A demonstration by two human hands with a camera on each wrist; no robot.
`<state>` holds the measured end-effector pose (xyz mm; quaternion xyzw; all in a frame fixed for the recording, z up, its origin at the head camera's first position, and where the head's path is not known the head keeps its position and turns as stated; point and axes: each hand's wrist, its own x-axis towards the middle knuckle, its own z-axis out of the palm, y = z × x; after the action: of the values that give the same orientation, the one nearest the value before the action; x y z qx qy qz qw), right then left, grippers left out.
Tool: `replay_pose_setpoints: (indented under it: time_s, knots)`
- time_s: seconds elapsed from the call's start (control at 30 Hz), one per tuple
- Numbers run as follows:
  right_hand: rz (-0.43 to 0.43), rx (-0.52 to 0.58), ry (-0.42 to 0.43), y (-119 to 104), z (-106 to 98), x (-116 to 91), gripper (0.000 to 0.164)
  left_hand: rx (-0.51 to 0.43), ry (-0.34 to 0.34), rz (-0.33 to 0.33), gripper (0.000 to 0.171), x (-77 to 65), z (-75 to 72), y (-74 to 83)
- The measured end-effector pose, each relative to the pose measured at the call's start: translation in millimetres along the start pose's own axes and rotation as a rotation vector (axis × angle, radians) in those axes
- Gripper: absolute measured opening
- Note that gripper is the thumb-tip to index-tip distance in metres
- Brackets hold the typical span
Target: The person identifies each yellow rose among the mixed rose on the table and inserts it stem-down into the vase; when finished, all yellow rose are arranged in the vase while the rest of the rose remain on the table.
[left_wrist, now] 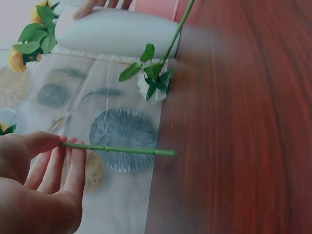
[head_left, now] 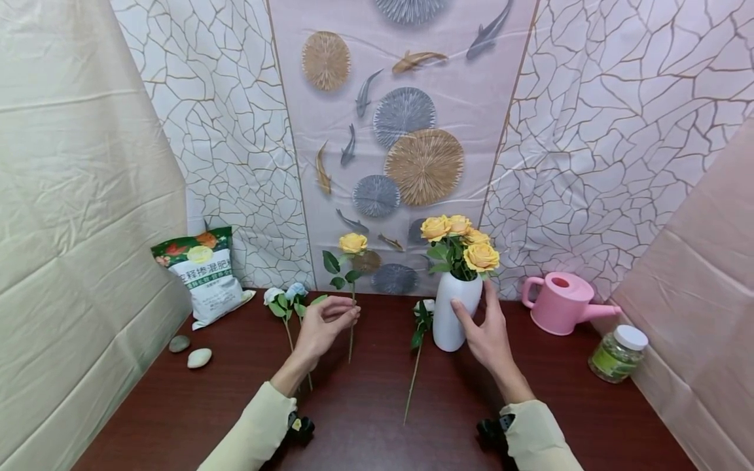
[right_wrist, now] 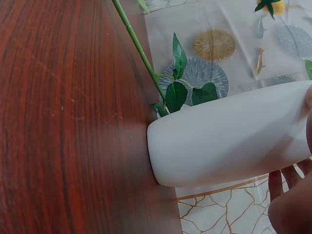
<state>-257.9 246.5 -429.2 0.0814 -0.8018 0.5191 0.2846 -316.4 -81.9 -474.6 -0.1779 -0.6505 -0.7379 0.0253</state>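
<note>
A single yellow rose (head_left: 353,243) stands upright in my left hand (head_left: 320,330), its green stem (left_wrist: 129,150) pinched between thumb and fingertips. The stem's lower end hangs free below the hand. My right hand (head_left: 487,338) holds the white vase (head_left: 449,314) from its right side, thumb across the front and fingers round the far side. Several yellow roses (head_left: 480,256) fill the vase's mouth. In the right wrist view the vase (right_wrist: 224,136) shows its base on the table. Left of it lies a white flower (left_wrist: 155,87) with a long green stem.
Two pale flowers (head_left: 296,291) lie behind my left hand on the dark table (head_left: 365,418). A fertilizer bag (head_left: 206,278) and two stones (head_left: 199,358) are at left. On the right stand a pink watering can (head_left: 561,304) and a white-lidded jar (head_left: 617,356).
</note>
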Motion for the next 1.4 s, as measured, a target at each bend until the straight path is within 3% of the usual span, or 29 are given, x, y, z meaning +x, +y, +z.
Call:
replay_pose_setpoints:
  time_s: [0.33, 0.53, 1.1, 1.23, 1.4]
  knots:
    - [0.019, 0.003, 0.010, -0.6, 2.1, 0.0, 0.076, -0.126, 0.042, 0.009, 0.041, 6.4, 13.3, 13.4]
    - [0.016, -0.002, 0.001, 0.9, 2.7, -0.8, 0.077, -0.188, 0.042, 0.054, 0.038, 12.7, 27.8, 27.4]
    - [0.019, 0.011, 0.003, 1.1, 2.5, 0.5, 0.079, -0.285, 0.065, 0.325, 0.029, 49.1, 102.5, 101.9]
    - [0.009, 0.010, 0.000, 0.7, 2.9, 0.7, 0.078, -0.324, 0.075, 0.350, 0.025, 53.3, 116.9, 110.8]
    - [0.011, -0.001, -0.003, -1.5, 2.3, 0.0, 0.077, -0.376, 0.083, 0.336, 0.025, 57.5, 132.6, 113.7]
